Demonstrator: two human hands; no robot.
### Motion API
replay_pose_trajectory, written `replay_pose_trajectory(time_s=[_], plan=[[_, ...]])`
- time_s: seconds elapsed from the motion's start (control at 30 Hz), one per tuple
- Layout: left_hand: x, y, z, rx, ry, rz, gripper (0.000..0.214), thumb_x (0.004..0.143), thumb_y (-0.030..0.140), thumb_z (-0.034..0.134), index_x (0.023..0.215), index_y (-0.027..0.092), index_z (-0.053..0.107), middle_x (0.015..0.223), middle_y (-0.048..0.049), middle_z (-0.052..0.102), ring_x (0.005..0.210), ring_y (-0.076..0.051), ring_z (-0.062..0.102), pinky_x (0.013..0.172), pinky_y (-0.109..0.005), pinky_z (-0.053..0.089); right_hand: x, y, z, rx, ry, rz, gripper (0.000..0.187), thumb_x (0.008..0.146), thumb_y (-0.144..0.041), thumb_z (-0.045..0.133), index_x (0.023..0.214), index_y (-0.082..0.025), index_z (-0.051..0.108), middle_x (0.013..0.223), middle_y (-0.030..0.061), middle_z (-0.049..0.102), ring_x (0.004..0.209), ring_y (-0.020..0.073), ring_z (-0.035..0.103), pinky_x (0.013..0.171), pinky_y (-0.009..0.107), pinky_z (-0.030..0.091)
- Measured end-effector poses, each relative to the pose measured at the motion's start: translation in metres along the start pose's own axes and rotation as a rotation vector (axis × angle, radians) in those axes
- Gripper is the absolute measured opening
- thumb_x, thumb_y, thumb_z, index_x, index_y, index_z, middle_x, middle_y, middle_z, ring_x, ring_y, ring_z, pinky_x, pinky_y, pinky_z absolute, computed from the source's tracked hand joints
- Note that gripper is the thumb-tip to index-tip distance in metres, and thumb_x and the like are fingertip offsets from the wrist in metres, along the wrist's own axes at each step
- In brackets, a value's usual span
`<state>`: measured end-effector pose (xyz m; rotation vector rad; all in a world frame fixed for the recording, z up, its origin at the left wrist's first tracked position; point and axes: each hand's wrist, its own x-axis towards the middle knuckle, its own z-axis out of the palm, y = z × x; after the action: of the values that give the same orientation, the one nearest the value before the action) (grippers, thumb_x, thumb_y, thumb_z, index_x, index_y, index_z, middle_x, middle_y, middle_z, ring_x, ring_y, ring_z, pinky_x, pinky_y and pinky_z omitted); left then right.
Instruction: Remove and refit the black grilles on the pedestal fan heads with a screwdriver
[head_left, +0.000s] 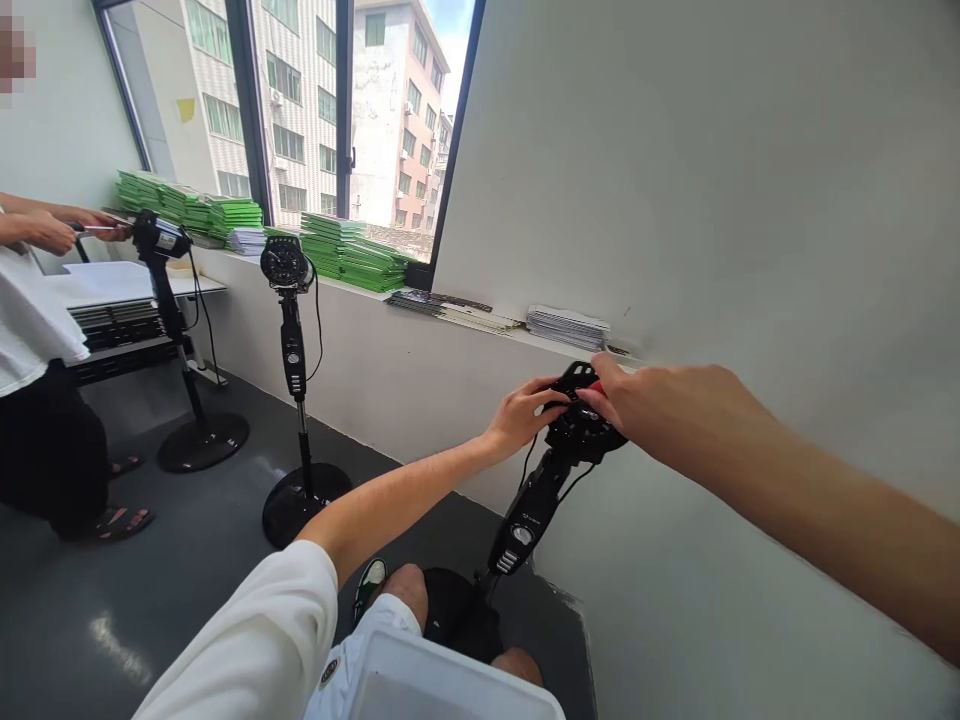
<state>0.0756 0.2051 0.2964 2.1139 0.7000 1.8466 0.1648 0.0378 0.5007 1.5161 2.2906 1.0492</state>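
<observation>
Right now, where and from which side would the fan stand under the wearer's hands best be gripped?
Probably by the column, from the near side: it looks long and slim, the wall stands behind, a cord hangs on either side, and the left hand and right hand crowd the fan head.

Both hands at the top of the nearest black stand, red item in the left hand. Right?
Wrong hand: the head view shows the red item in the right hand. Both hands are at the top of the nearest black stand.
</observation>
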Motion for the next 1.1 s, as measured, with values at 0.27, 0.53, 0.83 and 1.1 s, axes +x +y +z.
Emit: replay_pose_trajectory(time_s=[0.27,0.53,0.83,1.1], plan=[[-0.007,-0.001,0.002,0.012,-0.015,-0.022,0.020,0.095,0.020,0.068,0.112,0.023,0.077,0.141,-0.0092,0.065,0.123,-0.022,0.068,0.112,-0.041,0.055,-0.004,0.002,-0.008,0.077,-0.086,0.015,0.036,0.106,-0.037,0.032,0.110,-0.012,0.058,0.075,0.0106,0.066,0.062,0.0202,0.060,0.059,0.029,0.029],[-0.020,0.003,0.006,-0.010,0.031,-0.005,0.024,0.099,0.022,0.062,0.120,0.021,0.071,0.147,-0.0105,0.061,0.136,-0.023,0.059,0.116,-0.041,0.051,0.006,0.000,-0.006,0.016,-0.121,0.054,0.038,0.105,-0.040,0.035,0.116,-0.013,0.060,0.073,0.0075,0.065,0.063,0.0206,0.060,0.059,0.029,0.030],[-0.022,0.003,0.009,-0.003,0.049,0.006,0.028,0.104,0.020,0.049,0.124,0.020,0.069,0.146,-0.0122,0.062,0.136,-0.023,0.060,0.116,-0.041,0.051,0.005,-0.001,-0.002,0.034,-0.069,0.052,0.040,0.106,-0.041,0.034,0.110,-0.012,0.062,0.071,0.0100,0.065,0.061,0.0206,0.060,0.058,0.029,0.028],[-0.013,0.003,0.004,0.159,0.009,0.041,0.023,0.101,0.026,0.058,0.118,0.024,0.074,0.150,-0.0101,0.059,0.135,-0.027,0.059,0.112,-0.045,0.055,0.002,-0.007,0.006,0.051,0.049,-0.042,0.033,0.102,-0.035,0.040,0.104,-0.011,0.062,0.054,0.0054,0.054,0.048,0.0178,0.048,0.055,0.028,0.023]])
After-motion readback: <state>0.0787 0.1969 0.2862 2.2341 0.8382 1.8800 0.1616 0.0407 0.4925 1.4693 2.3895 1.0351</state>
